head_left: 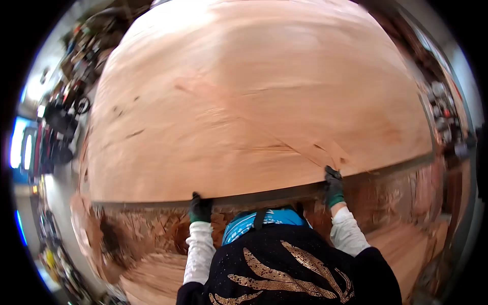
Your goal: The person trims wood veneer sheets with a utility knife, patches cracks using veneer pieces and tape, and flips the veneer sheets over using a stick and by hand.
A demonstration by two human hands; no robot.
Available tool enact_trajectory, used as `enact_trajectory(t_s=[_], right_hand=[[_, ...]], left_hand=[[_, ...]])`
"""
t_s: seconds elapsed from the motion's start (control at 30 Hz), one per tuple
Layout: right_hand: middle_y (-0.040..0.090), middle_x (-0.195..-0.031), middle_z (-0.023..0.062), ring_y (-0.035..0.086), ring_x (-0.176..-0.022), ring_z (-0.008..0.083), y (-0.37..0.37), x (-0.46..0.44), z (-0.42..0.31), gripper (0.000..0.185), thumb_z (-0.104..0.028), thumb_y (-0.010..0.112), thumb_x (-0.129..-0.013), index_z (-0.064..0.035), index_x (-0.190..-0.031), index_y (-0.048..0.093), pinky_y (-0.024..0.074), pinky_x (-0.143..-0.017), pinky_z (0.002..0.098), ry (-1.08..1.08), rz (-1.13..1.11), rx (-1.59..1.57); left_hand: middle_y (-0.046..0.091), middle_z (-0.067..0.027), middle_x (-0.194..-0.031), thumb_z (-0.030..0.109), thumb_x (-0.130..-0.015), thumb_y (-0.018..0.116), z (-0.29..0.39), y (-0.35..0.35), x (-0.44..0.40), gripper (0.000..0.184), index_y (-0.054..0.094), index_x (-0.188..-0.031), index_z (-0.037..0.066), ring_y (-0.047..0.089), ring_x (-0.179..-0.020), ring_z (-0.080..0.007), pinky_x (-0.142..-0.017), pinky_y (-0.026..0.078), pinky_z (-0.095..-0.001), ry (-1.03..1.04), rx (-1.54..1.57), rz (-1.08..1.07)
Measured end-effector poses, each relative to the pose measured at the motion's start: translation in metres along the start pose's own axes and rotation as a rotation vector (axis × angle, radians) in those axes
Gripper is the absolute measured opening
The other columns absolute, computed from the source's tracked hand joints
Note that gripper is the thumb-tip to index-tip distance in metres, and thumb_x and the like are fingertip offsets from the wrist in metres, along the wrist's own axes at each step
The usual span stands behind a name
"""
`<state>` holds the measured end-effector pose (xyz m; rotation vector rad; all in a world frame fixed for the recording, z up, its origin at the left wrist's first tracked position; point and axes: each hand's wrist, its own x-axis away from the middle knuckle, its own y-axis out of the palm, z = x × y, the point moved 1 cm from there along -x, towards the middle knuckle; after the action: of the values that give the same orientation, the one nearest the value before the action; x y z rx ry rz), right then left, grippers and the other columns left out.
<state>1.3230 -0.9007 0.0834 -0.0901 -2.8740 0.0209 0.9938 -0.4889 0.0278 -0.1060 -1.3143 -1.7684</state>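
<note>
A broad, pale orange-brown wood veneer sheet (264, 112) lies in front of me, with dark knots and cracks on it. My left hand (201, 207), in a dark glove with a green cuff, is closed at the near edge of the sheet, its fingertips over the edge. Farther right, my right hand (333, 184), gloved the same way, is closed at the near end of a thin veneer strip (284, 144). That strip runs diagonally up and left across the sheet. The fingers' exact hold is too small to make out.
A dark rail (264, 196) runs along the sheet's near edge. Torn veneer scraps (147, 229) and stacked veneer sheets (157, 274) lie below it, close to my body. A motorcycle (66, 117) stands at far left; small containers (442, 114) line the right side.
</note>
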Motion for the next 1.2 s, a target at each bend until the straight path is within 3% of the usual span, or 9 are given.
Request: enact_trajectory(t_s=[0.17, 0.2, 0.33, 0.47, 0.6, 0.77, 0.87, 1.0, 1.2], right_hand=[[0.064, -0.087, -0.0002, 0.047, -0.057, 0.0087, -0.026, 0.009, 0.002, 0.036, -0.009, 0.060, -0.079, -0.0116, -0.114, 0.066, 0.0374, -0.049, 0.0215, 0.224, 0.001, 0.194], [0.064, -0.106, 0.0067, 0.056, -0.095, 0.0195, -0.040, 0.010, 0.000, 0.042, -0.002, 0.061, -0.073, -0.0029, -0.114, 0.065, 0.0434, -0.087, 0.0316, 0.142, -0.029, 0.147], [0.060, -0.078, -0.0047, 0.051, -0.066, 0.0122, -0.060, 0.003, -0.002, 0.023, -0.003, 0.063, -0.080, -0.0111, -0.101, 0.071, 0.0434, -0.059, 0.0284, 0.252, 0.029, 0.295], [0.061, -0.066, 0.0030, 0.052, -0.052, 0.0160, -0.009, 0.058, -0.080, 0.013, -0.017, 0.058, -0.084, -0.0105, -0.088, 0.069, 0.0420, -0.048, 0.0296, 0.348, 0.047, 0.731], [0.064, -0.071, 0.0117, 0.058, -0.059, 0.0205, -0.002, 0.057, -0.100, 0.025, -0.026, 0.058, -0.085, -0.0017, -0.088, 0.061, 0.0480, -0.056, 0.0345, 0.066, -0.150, 0.966], [0.053, -0.124, 0.0170, 0.056, -0.112, 0.0242, 0.121, 0.059, -0.117, 0.055, -0.011, 0.072, -0.076, 0.0007, -0.125, 0.051, 0.0480, -0.091, 0.0325, -0.487, -0.424, 0.943], [0.035, -0.137, 0.0184, 0.053, -0.116, 0.0294, 0.169, 0.048, -0.092, 0.070, -0.004, 0.072, -0.074, 0.0025, -0.134, 0.037, 0.0482, -0.094, 0.0365, -0.421, -0.644, 0.656], [0.047, -0.129, 0.0112, 0.054, -0.111, 0.0225, 0.149, -0.045, -0.022, 0.039, 0.003, 0.051, -0.086, -0.0009, -0.125, 0.050, 0.0485, -0.089, 0.0321, -0.403, -0.472, 0.350], [0.040, -0.141, 0.0053, 0.040, -0.127, 0.0185, 0.137, -0.112, -0.016, 0.048, -0.018, 0.052, -0.091, -0.0117, -0.137, 0.039, 0.0452, -0.092, 0.0362, -0.868, -0.340, 1.373]], left_hand=[[0.057, -0.0128, -0.120, 0.015, -0.090, 0.053, -0.019, 0.005, 0.028, 0.025, 0.055, -0.114, 0.009, 0.056, -0.107, -0.0350, -0.096, 0.045, -0.0559, -0.013, 0.008, 0.186], [0.057, -0.0131, -0.120, 0.014, -0.089, 0.053, -0.018, 0.026, 0.044, 0.025, 0.055, -0.114, 0.010, 0.056, -0.108, -0.0342, -0.096, 0.045, -0.0555, -0.033, 0.011, 0.257], [0.060, -0.0142, -0.116, 0.018, -0.089, 0.058, -0.046, -0.027, 0.039, 0.029, 0.056, -0.117, 0.009, 0.059, -0.103, -0.0344, -0.091, 0.049, -0.0510, 0.079, -0.167, 0.162], [0.063, -0.0160, -0.108, 0.017, -0.090, 0.057, -0.021, -0.026, 0.056, 0.028, 0.056, -0.115, 0.004, 0.063, -0.096, -0.0319, -0.087, 0.053, -0.0419, 0.439, -1.320, -0.157], [0.063, -0.0180, -0.100, 0.015, -0.087, 0.062, 0.026, 0.027, 0.090, 0.028, 0.056, -0.109, -0.001, 0.066, -0.089, -0.0270, -0.080, 0.056, -0.0344, -0.335, -0.415, -0.128], [0.063, -0.0200, -0.107, 0.031, -0.092, 0.058, 0.071, 0.052, 0.112, 0.043, 0.055, -0.118, -0.003, 0.065, -0.094, -0.0261, -0.082, 0.055, -0.0376, -0.516, -0.877, -0.135], [0.064, -0.0171, -0.108, 0.030, -0.092, 0.058, 0.123, 0.089, 0.098, 0.041, 0.056, -0.120, -0.001, 0.064, -0.096, -0.0245, -0.081, 0.054, -0.0357, -0.049, -0.902, -0.010], [0.053, -0.0163, -0.129, 0.039, -0.087, 0.060, 0.154, 0.091, 0.020, 0.054, 0.049, -0.130, 0.009, 0.049, -0.121, -0.0347, -0.099, 0.040, -0.0448, 1.103, -1.834, 0.179], [0.031, -0.0187, -0.146, 0.047, -0.087, 0.051, 0.150, 0.046, -0.059, 0.068, 0.035, -0.141, 0.009, 0.025, -0.137, -0.0360, -0.113, 0.017, -0.0478, 0.955, -2.033, 0.356]])
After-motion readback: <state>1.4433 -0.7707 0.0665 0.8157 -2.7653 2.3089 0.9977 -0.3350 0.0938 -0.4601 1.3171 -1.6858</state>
